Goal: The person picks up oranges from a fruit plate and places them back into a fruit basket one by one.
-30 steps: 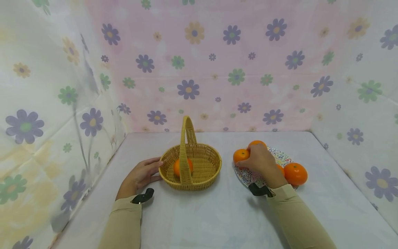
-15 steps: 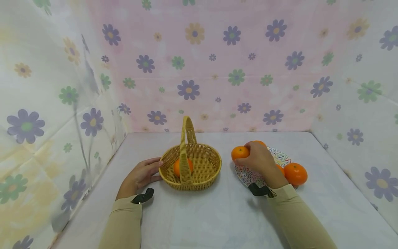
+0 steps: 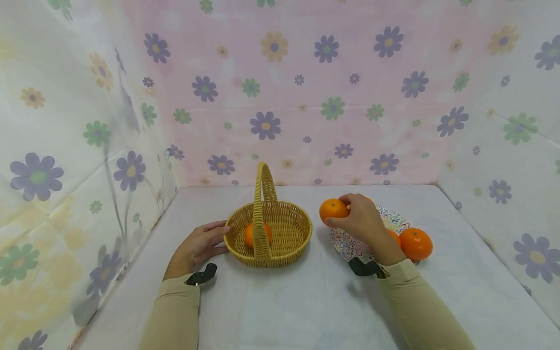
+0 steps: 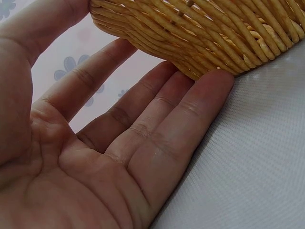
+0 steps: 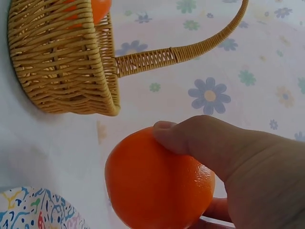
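Floral cloth walls (pink behind, paler at the sides) enclose a white-covered table.

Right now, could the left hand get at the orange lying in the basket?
Probably yes. The left hand rests open against the basket wall, the basket is open-topped, and only the thin handle arches over the orange.

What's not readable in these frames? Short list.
- Oranges on the plate, head view: right hand covers some, so the count is unclear.
- Orange in the basket, head view: handle crosses it.
- Left hand, left wrist view: thumb tip cut off at the top edge.
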Available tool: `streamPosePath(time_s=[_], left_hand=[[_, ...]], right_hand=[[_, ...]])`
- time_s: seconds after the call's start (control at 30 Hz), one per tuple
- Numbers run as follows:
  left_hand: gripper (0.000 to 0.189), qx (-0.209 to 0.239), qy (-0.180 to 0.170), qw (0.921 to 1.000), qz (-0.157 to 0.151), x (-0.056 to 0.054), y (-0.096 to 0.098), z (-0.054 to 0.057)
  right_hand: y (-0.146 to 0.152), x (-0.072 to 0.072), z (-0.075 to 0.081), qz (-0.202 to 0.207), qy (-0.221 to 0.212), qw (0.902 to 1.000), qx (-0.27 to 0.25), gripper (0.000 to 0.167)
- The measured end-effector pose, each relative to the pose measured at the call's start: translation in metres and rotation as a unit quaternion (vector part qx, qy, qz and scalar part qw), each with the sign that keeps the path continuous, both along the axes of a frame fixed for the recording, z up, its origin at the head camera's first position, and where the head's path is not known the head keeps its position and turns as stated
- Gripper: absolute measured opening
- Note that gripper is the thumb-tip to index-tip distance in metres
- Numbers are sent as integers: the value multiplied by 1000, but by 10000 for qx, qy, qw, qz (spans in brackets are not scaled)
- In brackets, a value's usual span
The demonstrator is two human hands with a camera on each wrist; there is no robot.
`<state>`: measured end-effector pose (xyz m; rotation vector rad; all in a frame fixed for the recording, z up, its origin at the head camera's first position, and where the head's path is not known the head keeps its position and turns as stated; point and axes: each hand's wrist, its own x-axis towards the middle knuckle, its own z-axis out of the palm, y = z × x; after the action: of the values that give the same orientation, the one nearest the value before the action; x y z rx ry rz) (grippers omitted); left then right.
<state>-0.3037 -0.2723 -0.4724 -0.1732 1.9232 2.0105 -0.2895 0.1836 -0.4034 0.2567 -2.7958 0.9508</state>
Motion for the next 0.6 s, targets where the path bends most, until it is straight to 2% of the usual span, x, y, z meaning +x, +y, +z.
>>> streamPosePath(time_s=[0.3, 0.6], left_hand=[[65, -7, 37, 10000, -41, -1, 1, 2], [67, -24, 20, 10000, -42, 0, 0, 1]], right_hand=[[-9, 7, 9, 63, 298, 9994, -182, 73], [-20, 14, 12, 206, 40, 9996, -200, 80]])
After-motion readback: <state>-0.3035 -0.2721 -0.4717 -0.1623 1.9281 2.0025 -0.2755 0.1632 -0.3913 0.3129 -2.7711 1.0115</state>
